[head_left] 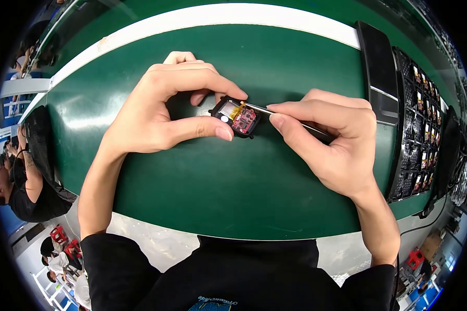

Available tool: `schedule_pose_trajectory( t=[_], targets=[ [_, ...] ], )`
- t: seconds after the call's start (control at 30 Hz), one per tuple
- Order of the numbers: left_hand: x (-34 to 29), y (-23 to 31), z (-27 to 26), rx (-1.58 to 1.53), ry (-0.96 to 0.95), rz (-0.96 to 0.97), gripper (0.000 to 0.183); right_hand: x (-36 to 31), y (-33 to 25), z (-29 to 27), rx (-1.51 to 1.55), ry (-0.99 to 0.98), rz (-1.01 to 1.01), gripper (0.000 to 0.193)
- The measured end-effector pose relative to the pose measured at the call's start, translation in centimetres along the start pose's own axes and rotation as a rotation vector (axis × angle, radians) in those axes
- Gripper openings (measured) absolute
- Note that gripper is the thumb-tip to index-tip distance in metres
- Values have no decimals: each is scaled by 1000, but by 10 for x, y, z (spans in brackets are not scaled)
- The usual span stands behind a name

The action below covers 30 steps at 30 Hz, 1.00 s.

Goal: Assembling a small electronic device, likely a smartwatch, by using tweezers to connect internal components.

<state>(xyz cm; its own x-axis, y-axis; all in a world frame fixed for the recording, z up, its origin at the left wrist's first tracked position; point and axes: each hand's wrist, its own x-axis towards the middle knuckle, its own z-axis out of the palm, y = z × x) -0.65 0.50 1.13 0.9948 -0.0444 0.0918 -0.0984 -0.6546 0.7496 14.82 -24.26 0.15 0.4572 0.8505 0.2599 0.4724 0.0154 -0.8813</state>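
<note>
Between the thumb and fingers of my left hand (161,103) is a small black device housing (251,130), open at the top. Inside it show a red circuit board (242,122), a silvery rectangular part (227,109) and yellow tape at the upper edge. My right hand (337,135) pinches a slim metal tool, like tweezers (311,128), from the right. Its thin tip meets the upper right edge of the housing, by the yellow tape. Whether the tip grips anything is too small to tell.
The green table (218,181) has a white strip (218,14) along its far side. At the right stand a black box-like object (381,78) and a black compartment tray (407,150) holding several small boards. A person in black (33,192) sits at the left; others and red stools are beyond.
</note>
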Motion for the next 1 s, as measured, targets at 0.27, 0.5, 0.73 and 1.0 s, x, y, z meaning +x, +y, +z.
schedule_pose_trajectory(
  t=[0.27, 0.5, 0.73, 1.0],
  targets=[
    [0, 0, 2, 4, 28, 67, 42, 0, 0, -2, -34, -24, 0, 13],
    [-1, 1, 3, 43, 37, 93, 41, 2, -4, 1, -53, -25, 4, 8],
    [-1, 2, 5, 110, 21, 100, 52, -2, 1, 2, -48, -17, 4, 13],
    [0, 4, 4, 133, -3, 143, 46, -1, 1, 4, -3, 17, 11, 5]
  ],
)
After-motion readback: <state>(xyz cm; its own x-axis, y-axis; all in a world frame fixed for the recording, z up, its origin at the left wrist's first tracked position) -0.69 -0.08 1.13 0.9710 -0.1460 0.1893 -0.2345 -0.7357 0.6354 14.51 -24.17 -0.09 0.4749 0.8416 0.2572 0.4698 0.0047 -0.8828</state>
